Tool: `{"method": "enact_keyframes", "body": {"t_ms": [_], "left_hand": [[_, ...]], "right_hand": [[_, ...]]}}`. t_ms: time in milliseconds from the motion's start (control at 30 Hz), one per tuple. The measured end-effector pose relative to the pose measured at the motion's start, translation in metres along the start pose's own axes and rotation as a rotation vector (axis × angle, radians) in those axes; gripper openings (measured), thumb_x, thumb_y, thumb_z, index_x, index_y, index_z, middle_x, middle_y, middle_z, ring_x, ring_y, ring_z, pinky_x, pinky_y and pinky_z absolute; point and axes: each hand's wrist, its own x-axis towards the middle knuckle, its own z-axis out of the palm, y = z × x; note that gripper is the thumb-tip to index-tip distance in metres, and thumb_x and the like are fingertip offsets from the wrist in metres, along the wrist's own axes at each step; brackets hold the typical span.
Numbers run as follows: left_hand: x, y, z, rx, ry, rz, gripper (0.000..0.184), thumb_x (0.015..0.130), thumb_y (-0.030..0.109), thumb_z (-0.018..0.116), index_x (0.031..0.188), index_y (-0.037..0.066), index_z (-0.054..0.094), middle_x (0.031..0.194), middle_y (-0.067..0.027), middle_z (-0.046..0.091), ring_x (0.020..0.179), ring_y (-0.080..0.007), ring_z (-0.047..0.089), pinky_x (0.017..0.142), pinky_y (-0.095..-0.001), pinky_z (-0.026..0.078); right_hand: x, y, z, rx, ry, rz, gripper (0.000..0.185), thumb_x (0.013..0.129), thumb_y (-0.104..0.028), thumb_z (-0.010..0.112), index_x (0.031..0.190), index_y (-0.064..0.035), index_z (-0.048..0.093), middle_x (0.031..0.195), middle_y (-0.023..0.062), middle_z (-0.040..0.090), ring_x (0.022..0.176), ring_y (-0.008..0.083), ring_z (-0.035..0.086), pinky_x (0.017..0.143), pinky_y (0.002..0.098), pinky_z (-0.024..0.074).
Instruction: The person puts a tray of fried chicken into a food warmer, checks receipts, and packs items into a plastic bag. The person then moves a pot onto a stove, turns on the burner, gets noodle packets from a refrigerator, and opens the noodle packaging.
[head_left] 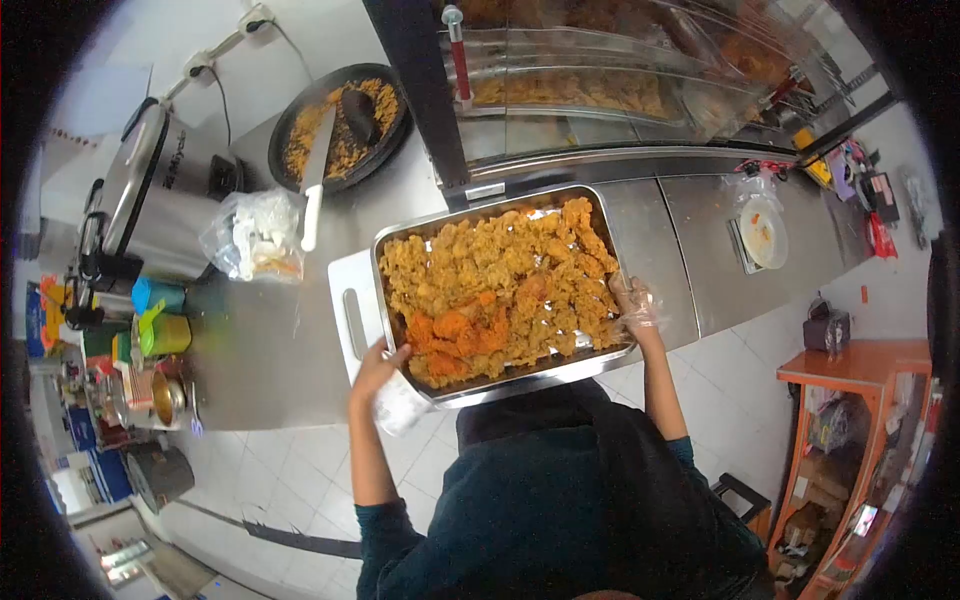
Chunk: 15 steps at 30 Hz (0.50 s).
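A metal tray (535, 379) heaped with golden fried pieces (480, 260), which look like fried chicken, is in front of my body. Redder, sauced-looking pieces (455, 335) lie at its near left. My left hand (374, 372) is closed on the tray's left near corner, thumb over the rim. At the right edge, my right hand (634, 305), in a clear plastic glove, grips the tray's side. A white cutting board (350, 310) with a handle slot shows beneath the tray's left side. Something whitish, perhaps plastic, hangs below my left hand.
Behind the counter (250, 350) edge stands a glass display case (600, 100). A black pan (398, 140) of crumbs has a white-handled knife (312, 215) across it. Nearby are a plastic bag (255, 235), a large cooker (165, 200), and a plate (763, 235) at right.
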Motion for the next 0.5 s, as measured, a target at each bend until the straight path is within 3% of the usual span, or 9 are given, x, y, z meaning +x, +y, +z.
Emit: {"method": "enact_keyframes", "body": {"t_ms": [33,100,167,200,367,400,467,500], "left_hand": [[0.003,-0.001,0.009,-0.098,0.018,0.025,0.038,0.077,0.026,0.054,0.1,-0.004,0.049,0.09,-0.0108,0.055,0.084,-0.0174,0.049,0.075,-0.0296,0.038],[0.015,-0.01,0.018,-0.246,0.068,0.048,0.036,0.079,0.025,0.051,0.096,-0.006,0.05,0.089,-0.013,0.056,0.083,-0.0182,0.05,0.075,-0.0279,0.038],[0.027,-0.021,0.027,-0.336,0.204,0.064,0.035,0.079,0.025,0.051,0.093,-0.007,0.05,0.087,-0.0127,0.057,0.082,-0.0168,0.05,0.074,-0.0267,0.038],[0.028,-0.02,0.035,-0.281,0.374,0.117,0.03,0.08,0.024,0.049,0.084,-0.005,0.052,0.076,-0.0077,0.055,0.071,-0.0125,0.047,0.066,-0.0245,0.037],[0.033,-0.013,0.032,-0.327,0.339,0.187,0.027,0.081,0.024,0.049,0.07,-0.002,0.048,0.058,-0.0014,0.043,0.057,-0.0091,0.036,0.053,-0.024,0.032],[0.035,-0.011,0.03,-0.304,0.321,0.206,0.027,0.081,0.023,0.049,0.07,-0.002,0.048,0.057,-0.0012,0.043,0.056,-0.0091,0.036,0.052,-0.0241,0.033],[0.043,-0.002,0.026,-0.301,0.302,0.235,0.026,0.08,0.021,0.05,0.067,-0.001,0.049,0.054,-0.0013,0.043,0.053,-0.0086,0.036,0.05,-0.0242,0.033],[0.047,0.0,0.024,-0.278,0.276,0.225,0.026,0.08,0.021,0.049,0.067,-0.001,0.049,0.053,-0.0019,0.043,0.053,-0.0085,0.036,0.05,-0.0242,0.033]], "right_hand": [[-0.004,-0.01,-0.005,-0.14,0.004,-0.009,0.054,0.074,-0.05,0.047,0.085,0.0029,0.049,0.075,0.0127,0.056,0.067,0.0264,0.051,0.065,0.0355,0.041],[-0.011,-0.014,-0.01,-0.137,0.094,-0.299,0.051,0.073,-0.049,0.048,0.082,0.0014,0.053,0.071,0.0172,0.054,0.066,0.03,0.051,0.061,0.0387,0.0393],[-0.011,-0.035,-0.019,-0.058,-0.01,-0.047,0.037,0.073,-0.039,0.053,0.074,-0.0025,0.056,0.062,0.0154,0.053,0.061,0.0295,0.052,0.056,0.0374,0.0395],[-0.012,-0.036,-0.021,-0.055,-0.026,-0.027,0.037,0.073,-0.039,0.053,0.073,-0.0026,0.056,0.061,0.0145,0.053,0.06,0.0282,0.052,0.056,0.0369,0.0394],[-0.018,-0.031,-0.018,0.049,-0.053,0.105,0.035,0.073,-0.038,0.054,0.071,-0.0029,0.056,0.059,0.0111,0.054,0.055,0.0217,0.049,0.053,0.0345,0.0386],[-0.021,-0.028,-0.017,0.038,-0.036,0.103,0.042,0.073,-0.04,0.053,0.064,0.0014,0.052,0.055,0.0125,0.049,0.054,0.0202,0.046,0.051,0.0357,0.036],[-0.032,-0.008,-0.01,-0.131,0.096,-0.148,0.04,0.073,-0.038,0.054,0.068,0.0013,0.053,0.057,0.0115,0.048,0.054,0.0178,0.045,0.051,0.034,0.0368],[-0.032,-0.02,-0.014,-0.118,0.036,0.054,0.034,0.071,-0.037,0.056,0.077,-0.0032,0.055,0.066,0.013,0.051,0.06,0.0201,0.047,0.056,0.0343,0.0382]]}}
